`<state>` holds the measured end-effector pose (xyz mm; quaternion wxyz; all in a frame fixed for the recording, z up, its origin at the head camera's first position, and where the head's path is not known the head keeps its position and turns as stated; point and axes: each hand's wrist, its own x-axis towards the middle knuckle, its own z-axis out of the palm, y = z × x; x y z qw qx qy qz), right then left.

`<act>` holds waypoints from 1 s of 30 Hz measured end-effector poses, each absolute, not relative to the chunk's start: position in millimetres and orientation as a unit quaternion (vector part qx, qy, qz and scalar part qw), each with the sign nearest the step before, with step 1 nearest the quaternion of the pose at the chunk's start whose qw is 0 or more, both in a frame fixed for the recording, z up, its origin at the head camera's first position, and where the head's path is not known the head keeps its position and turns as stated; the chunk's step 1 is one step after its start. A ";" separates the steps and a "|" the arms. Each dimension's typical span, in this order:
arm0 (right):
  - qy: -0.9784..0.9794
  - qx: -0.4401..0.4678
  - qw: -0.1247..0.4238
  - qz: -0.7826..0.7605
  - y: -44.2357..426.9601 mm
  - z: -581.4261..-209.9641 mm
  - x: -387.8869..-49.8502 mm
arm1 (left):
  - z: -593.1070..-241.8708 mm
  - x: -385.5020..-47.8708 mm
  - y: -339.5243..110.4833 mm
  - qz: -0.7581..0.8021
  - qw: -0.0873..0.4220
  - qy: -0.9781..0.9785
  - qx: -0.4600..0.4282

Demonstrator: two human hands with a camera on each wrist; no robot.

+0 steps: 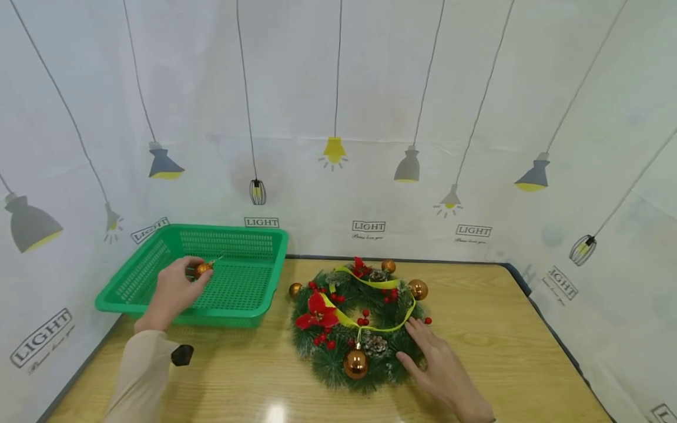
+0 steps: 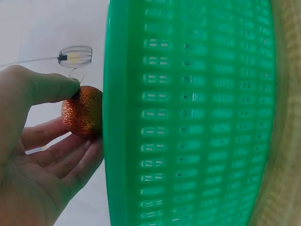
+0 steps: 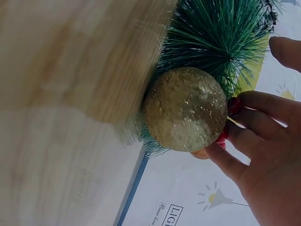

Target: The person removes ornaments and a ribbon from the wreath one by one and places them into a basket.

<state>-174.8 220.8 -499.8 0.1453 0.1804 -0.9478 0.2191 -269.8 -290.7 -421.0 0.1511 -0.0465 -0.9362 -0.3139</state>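
Note:
Over the green basket (image 1: 238, 320), my left hand (image 1: 177, 289) pinches a small orange glitter ball (image 1: 203, 269) with a thin loop at its top. The left wrist view shows the thumb at the top of the ball (image 2: 83, 112) and the fingers behind and below it. My right hand (image 1: 441, 370) rests on the right side of a green wreath (image 1: 330, 370), fingers spread. The wreath bears red flowers (image 1: 317, 312), red berries, pine cones, a yellow-green ribbon and shiny balls (image 1: 355, 363). In the right wrist view a gold glitter ball (image 3: 186, 109) is beside my fingers (image 3: 263, 125).
Both basket and wreath stand on a wooden table (image 1: 227, 376), the basket at the left near the back edge. Behind the table hangs a pale backdrop (image 1: 296, 88) printed with lamps. A dark object (image 1: 182, 355) is beside my left sleeve.

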 end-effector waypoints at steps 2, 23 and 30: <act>-0.949 0.177 0.142 0.220 220.7 -499.1 -174.6 | -418.9 -274.5 -293.4 -0.310 0.139 -0.940 -0.043; -0.947 0.182 0.148 0.220 221.9 -502.7 -176.2 | -414.1 -288.3 -308.1 -0.294 0.087 -0.951 -0.032; -0.949 0.181 0.144 0.216 222.2 -502.1 -177.0 | -413.1 -282.9 -296.3 -0.307 0.104 -0.945 -0.034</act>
